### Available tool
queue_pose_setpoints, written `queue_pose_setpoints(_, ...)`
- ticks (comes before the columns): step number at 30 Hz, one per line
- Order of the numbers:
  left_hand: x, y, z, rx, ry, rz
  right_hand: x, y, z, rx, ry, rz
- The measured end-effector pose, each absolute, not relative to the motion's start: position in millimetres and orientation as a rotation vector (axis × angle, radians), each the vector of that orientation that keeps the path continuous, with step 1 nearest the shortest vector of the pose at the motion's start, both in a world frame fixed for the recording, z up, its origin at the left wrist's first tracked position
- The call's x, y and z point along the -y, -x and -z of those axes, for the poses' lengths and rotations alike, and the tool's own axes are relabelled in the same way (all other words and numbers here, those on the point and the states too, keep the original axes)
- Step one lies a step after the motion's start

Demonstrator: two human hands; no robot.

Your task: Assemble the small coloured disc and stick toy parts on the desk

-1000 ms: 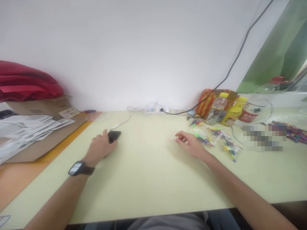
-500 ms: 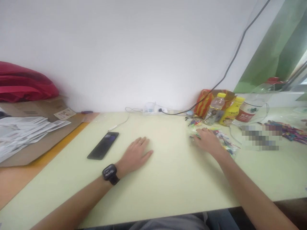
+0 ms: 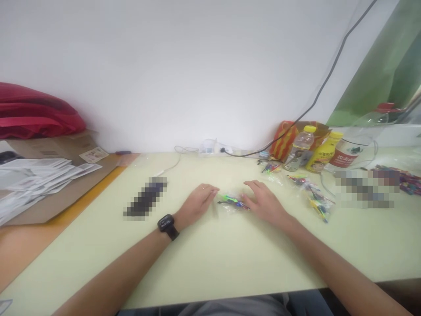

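Pale tabletop (image 3: 197,263): left hand (image 3: 198,202) and right hand (image 3: 265,204) apart, the right's fingers spread, the left's grip unclear. Between them, at the left's three o'clock, lies a clear bag of coloured pieces (image 3: 233,200), nearer the right, long axis roughly nine-to-three.

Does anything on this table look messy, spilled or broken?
Nothing looks clearly spilled or broken, though blocky patches hide some spots. The flat white pieces at the left lie in a loose, uneven fan on the cardboard, which looks untidy. The small bag between left hand and right hand looks ordinary.
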State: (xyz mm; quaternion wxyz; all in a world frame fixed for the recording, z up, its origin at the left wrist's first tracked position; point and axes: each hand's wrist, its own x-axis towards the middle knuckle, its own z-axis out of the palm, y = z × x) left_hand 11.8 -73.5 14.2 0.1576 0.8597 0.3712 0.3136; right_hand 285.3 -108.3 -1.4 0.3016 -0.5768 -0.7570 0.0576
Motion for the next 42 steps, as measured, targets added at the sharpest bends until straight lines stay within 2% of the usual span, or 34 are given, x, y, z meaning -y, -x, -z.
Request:
queue_pose_setpoints(5, 71, -8, -11, -1.293, -2.231, -0.974, 105, -288, 10, 1.931, 1.583, -0.402)
queue_pose_setpoints(11, 79, -6, -16, -1.355, -2.401, -0.981, 103, -285, 10, 1.863, 1.452, -0.638)
queue_pose_setpoints(18, 76, -9, -8, -1.142, -2.597, -0.798, 106, -276, 11, 1.844, 1.193, -0.896)
queue_pose_setpoints(30, 82, -15, -9, -1.054, -2.283, -0.684, 99, -269, 12, 1.542, 1.131, -1.085)
queue_pose_setpoints(38, 86, -19, -10, -1.111, -2.176, -0.785, 101, -266, 7, 1.717, 1.127, -1.117)
queue_pose_setpoints(42, 83, -18, -9, -1.186, -2.127, -0.756, 97, -268, -2, 1.740, 1.140, -0.962)
